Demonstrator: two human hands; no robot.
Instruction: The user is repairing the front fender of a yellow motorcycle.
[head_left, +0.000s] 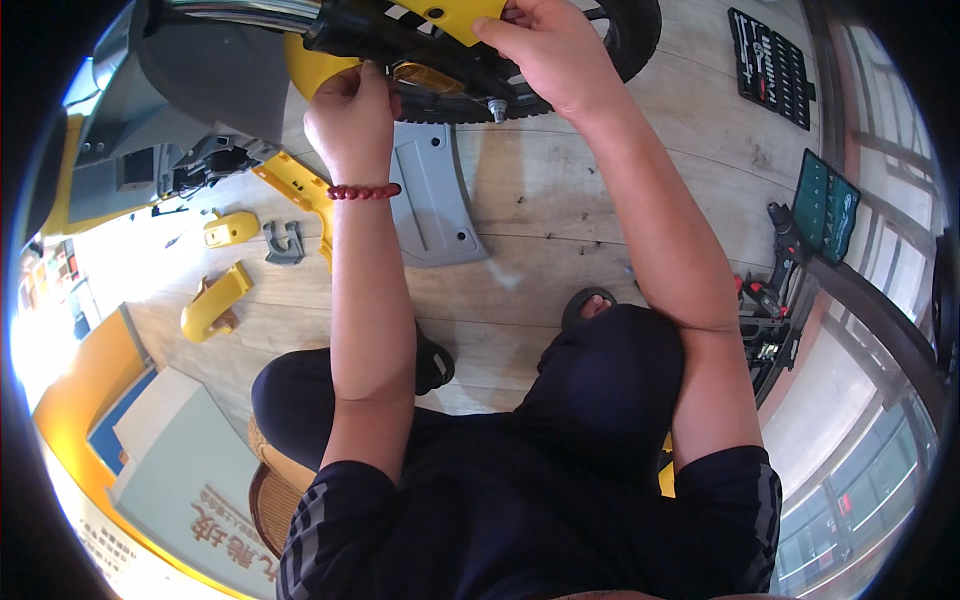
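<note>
At the top of the head view, a yellow mudguard (462, 18) sits over the front wheel (636, 40) of a two-wheeler, beside its black fork leg (352, 36). My right hand (560, 50) grips the mudguard's right end between thumb and fingers. Close against the fork, my left hand (350, 115) is closed in a pinch at the mudguard's left part; what its fingertips hold is hidden. An amber reflector (428, 77) shows on the fork between my hands. Below my right hand, an axle nut (497, 108) sticks out from the fork's lower end.
A grey panel (435, 200) lies on the wooden floor under the wheel. Left of it are yellow body parts (230, 229) and a grey bracket (284, 243). Small screws (585, 215) are scattered centrally. Rightward lie a socket set (772, 70), a green tool case (826, 205) and a power drill (785, 240).
</note>
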